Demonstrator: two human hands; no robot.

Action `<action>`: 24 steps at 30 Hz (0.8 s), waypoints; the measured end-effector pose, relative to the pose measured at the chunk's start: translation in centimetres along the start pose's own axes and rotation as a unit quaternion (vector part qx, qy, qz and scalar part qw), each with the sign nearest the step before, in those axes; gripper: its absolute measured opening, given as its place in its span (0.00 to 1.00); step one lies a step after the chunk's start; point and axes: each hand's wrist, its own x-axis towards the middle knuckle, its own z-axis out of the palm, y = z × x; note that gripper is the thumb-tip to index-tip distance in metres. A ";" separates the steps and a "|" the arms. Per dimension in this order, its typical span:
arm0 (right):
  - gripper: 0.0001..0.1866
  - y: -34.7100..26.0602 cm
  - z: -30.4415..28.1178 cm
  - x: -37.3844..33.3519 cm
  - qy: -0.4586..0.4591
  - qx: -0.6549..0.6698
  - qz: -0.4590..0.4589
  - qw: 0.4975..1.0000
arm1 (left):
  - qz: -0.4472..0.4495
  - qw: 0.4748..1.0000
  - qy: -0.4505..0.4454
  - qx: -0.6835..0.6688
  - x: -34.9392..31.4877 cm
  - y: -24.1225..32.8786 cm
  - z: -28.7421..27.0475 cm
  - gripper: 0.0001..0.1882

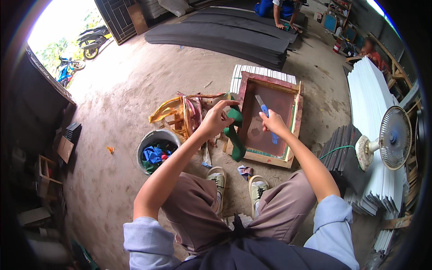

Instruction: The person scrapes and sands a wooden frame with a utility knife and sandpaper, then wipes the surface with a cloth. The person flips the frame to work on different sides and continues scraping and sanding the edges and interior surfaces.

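A wooden screen-printing frame with stained mesh lies on the floor before me, propped on white slats at its far side. My left hand is at its left edge, fingers closed on a green strip. This strip hangs down in a curl along the frame's side; whether it is tape or cloth I cannot tell. Over the mesh, my right hand grips a blue-handled utility knife, its blade end pointing away and left.
Left of the frame lie peeled, colour-stained strips and a grey bucket holding blue and green scraps. A crumpled rag sits by my shoes. White sheets and a fan stand right; another person works at dark sheets.
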 end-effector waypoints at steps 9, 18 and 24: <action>0.18 -4.8 5.5 1.8 0.003 0.190 -0.214 0.958 | 0.006 1.000 -0.026 0.002 -0.6 -2.9 -0.7 0.30; 0.18 -7.5 13.9 6.9 0.069 0.071 -0.253 0.962 | -0.094 0.938 0.284 0.175 -8.7 -5.6 -11.5 0.19; 0.20 -9.2 18.2 6.3 0.019 0.042 -0.252 0.967 | -0.180 0.903 0.341 0.189 -15.0 -9.3 -15.0 0.16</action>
